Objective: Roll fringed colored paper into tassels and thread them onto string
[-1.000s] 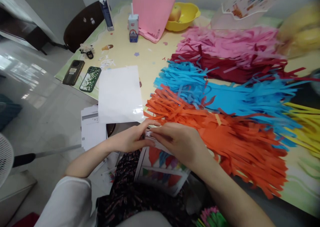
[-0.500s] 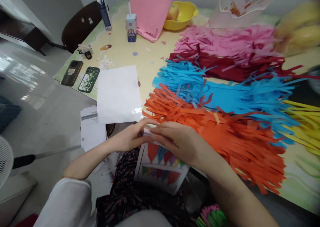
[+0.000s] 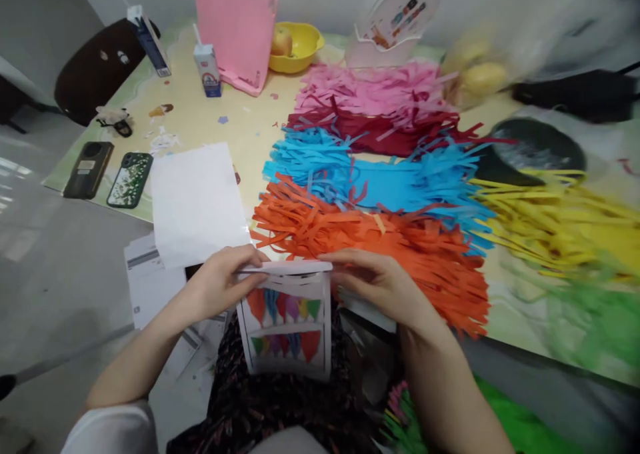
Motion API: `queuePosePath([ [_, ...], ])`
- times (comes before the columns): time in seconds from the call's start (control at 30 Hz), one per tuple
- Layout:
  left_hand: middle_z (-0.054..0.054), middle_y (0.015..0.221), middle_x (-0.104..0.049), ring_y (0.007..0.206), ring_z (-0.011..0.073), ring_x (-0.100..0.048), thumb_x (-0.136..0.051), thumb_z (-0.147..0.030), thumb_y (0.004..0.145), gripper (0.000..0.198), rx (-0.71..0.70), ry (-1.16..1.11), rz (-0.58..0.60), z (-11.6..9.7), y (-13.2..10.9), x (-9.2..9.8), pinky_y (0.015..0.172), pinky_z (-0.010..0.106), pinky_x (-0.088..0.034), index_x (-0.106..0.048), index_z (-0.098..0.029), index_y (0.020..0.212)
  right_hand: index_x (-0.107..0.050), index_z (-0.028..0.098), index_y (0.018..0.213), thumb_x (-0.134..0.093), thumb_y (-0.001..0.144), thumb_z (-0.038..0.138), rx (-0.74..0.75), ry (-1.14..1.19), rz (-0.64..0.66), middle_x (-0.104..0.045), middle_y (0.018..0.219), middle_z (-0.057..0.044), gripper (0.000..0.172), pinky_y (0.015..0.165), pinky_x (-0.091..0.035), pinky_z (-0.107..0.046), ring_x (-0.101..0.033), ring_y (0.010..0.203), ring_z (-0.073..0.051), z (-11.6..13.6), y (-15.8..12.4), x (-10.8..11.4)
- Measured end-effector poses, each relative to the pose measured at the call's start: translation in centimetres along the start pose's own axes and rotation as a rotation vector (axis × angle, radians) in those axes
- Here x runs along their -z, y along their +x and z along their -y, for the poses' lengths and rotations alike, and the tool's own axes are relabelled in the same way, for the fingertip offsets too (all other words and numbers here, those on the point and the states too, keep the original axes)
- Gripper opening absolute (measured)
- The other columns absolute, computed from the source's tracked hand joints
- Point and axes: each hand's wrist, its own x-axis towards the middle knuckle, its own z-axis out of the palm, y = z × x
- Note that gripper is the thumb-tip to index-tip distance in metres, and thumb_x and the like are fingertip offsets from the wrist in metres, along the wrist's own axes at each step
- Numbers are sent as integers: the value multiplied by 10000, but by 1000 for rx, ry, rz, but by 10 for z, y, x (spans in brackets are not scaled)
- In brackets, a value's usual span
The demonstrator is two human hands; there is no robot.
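Observation:
Above my lap hangs a white packet [image 3: 285, 327] printed with two rows of colourful tassels; I cannot tell whether it is folded paper or a bag. My left hand [image 3: 225, 284] pinches the left end of its top edge between thumb and fingers. At the right end of that edge, my right hand [image 3: 383, 284] grips the corner. Just beyond the hands lies a pile of orange fringed paper [image 3: 380, 241]. Blue fringed paper [image 3: 385, 181] lies behind it, then dark red fringe [image 3: 375, 131] and pink fringe [image 3: 370, 91].
A white sheet [image 3: 197, 204] and two phones [image 3: 130, 181] lie at the table's left. Drink cartons [image 3: 207, 71], a pink board [image 3: 235, 31] and a yellow bowl [image 3: 303, 51] stand farther back. Yellow strips [image 3: 560, 227] and green strips [image 3: 590, 321] spread at right.
My hands have moved apart along the packet's top edge. The packet now hangs upright facing me, its printed rows in fuller view. The camera view has turned to the right.

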Motion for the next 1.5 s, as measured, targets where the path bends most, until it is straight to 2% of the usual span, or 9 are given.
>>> queuePosePath([
  [0.1,51,989,-766,904,207,-698,-558,-324,957,199,-64,185,-9,-20,19,-8,820,304,-506,-708,-194,983,-744,231,1137,-681,858,318,24,-33,-27,-766,996,-73,299,725,-584,-293,-714,831,-187,0,-2,-7],
  [0.2,33,1060,-777,933,189,-721,-525,-333,986,258,-139,112,27,-31,38,-19,815,271,-511,-733,-226,1095,-713,252,1206,-649,888,299,38,-67,-58,-762,955,-58,328,711,-573,-292,-699,787,-173,-3,-7,-11],
  [0.33,18,1029,-788,882,168,-733,-560,-347,972,253,-132,16,50,-34,52,-27,752,236,-514,-762,-234,1074,-691,249,1247,-634,898,293,23,-57,-85,-761,986,-59,355,707,-574,-290,-697,770,-164,-8,-14,-13],
  [0.63,2,818,-786,711,126,-699,-678,-326,892,161,-83,-15,-18,-28,58,-27,607,197,-467,-790,-212,912,-691,225,1251,-625,901,303,42,-87,-96,-764,1032,-74,365,727,-579,-291,-711,795,-170,-11,-13,-14],
  [0.73,2,814,-780,709,119,-693,-672,-280,892,135,-72,-9,-5,-25,59,-27,625,193,-475,-781,-201,895,-706,214,1223,-626,892,286,60,-88,-87,-770,1021,-76,347,732,-581,-296,-714,789,-172,-8,-10,-14],
  [0.83,12,834,-783,716,123,-698,-677,-325,892,159,-80,-70,33,-22,59,-26,640,198,-494,-787,-211,909,-711,217,1211,-630,892,290,72,-89,-84,-770,1018,-77,336,745,-583,-301,-717,799,-174,-7,-8,-15],
  [1.07,43,960,-787,862,155,-723,-638,-332,922,191,-180,-166,68,-19,60,-25,784,241,-541,-787,-214,938,-718,233,1199,-628,897,291,65,-99,-62,-767,1047,-77,320,762,-584,-301,-723,842,-180,-7,-5,-16],
  [1.3,24,801,-742,719,128,-655,-680,-382,882,235,-132,19,55,-26,64,-24,629,209,-454,-740,-182,773,-723,228,1186,-612,906,272,83,-130,-69,-763,1033,-72,305,773,-586,-299,-718,842,-175,-1,-7,-18],
  [1.5,34,809,-734,740,131,-646,-630,-374,920,253,-188,44,87,-30,63,-21,667,218,-442,-723,-177,791,-733,237,1172,-604,912,291,97,-146,-81,-770,1041,-77,295,775,-595,-316,-726,857,-191,-1,-7,-18],
])
